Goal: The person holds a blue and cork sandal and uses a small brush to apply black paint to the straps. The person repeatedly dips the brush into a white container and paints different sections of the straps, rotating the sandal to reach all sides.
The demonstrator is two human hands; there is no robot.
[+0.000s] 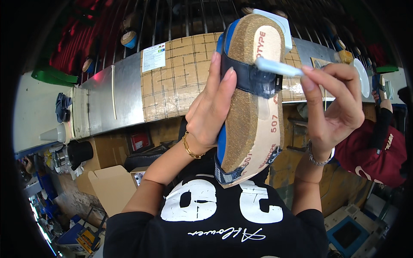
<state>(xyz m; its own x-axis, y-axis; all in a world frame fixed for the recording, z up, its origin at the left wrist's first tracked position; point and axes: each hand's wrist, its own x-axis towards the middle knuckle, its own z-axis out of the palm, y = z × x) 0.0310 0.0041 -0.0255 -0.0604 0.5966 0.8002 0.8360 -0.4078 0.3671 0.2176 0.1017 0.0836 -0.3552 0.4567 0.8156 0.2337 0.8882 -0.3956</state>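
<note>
"The sandal (254, 107), where was it, and what was around it?"

"The largest thing was the metal bench (124, 96) in front of me. On it lay a wide cardboard sheet (176, 75), marked with a grid of dark lines. Lower, on my left side, there stood an open cardboard box (112, 189). The sandal itself I held up between my eyes and my chest, its rounded end upward. The cork sole (241, 133) was turned toward me, and a blue form (222, 146) showed along its left edge."

"And your fingers, how were they?"

"With my left hand (211, 103) I gripped the sandal from its left side. Two fingertips rested there, a little apart from each other; the remaining fingers were hidden, so I could not tell their position. My right hand (337, 101) was raised to the right of the sandal, with thumb and forefinger pinching and the other fingers curved."

"What did they pinch?"

"A pale slim tool (279, 68), by its right end. It was smaller than the dark strap (241, 77), which crossed the cork and shone on its right part. The tool's blunt left end was over the strap in my view, but whether it touched, I could not tell."
</note>
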